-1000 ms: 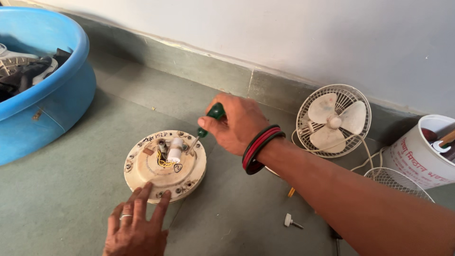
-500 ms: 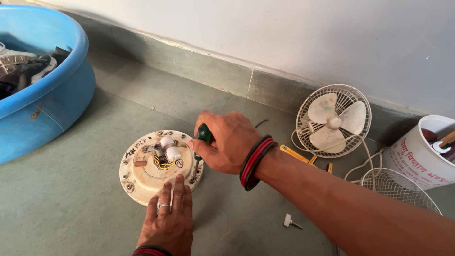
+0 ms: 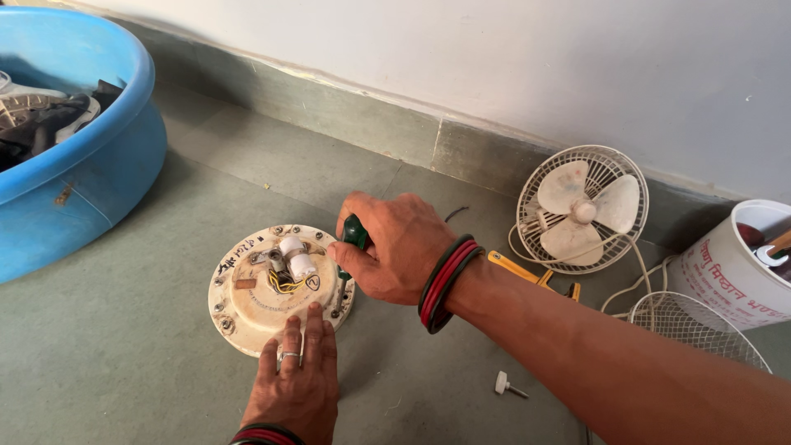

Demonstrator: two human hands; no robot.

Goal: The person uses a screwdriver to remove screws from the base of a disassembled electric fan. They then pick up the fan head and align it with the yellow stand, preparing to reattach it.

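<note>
While the right hand (image 3: 394, 247) is clenched in a fist around a green-handled screwdriver (image 3: 355, 233), the tool's shaft drops down to the right edge of the round cream-coloured plastic motor housing (image 3: 276, 288) lying flat on the grey-green floor (image 3: 124, 363), left of centre in the frame. That grip, with the handle buried in the palm and the thumb wrapped over, looks suited to pressing down and twisting at the rim, where small screws ring the disc. The left hand (image 3: 295, 381) lies flat with its fingers spread, a ring on one finger, pressing on the lower rim of the housing, apparently to keep the disc from turning or sliding. It grasps nothing.

In the middle of the housing sit white cylindrical parts and a tangle of yellow wire. A big blue plastic tub (image 3: 78, 173) fills the upper left, holding dark and pale parts. At right a small white table fan with a wire cage (image 3: 582, 208) leans by the wall, a loose wire grille (image 3: 696, 325) lies below it, and a white plastic bucket (image 3: 737, 268) stands at the far right edge. A yellow-handled tool (image 3: 527, 272) pokes out behind the right forearm, and a small white knob with a pin (image 3: 503, 383) lies on the floor lower down.

The screwdriver's tip is hidden by the fist, so which screw it meets cannot be told. The tub, bucket and yellow tool are cut off or partly covered.
</note>
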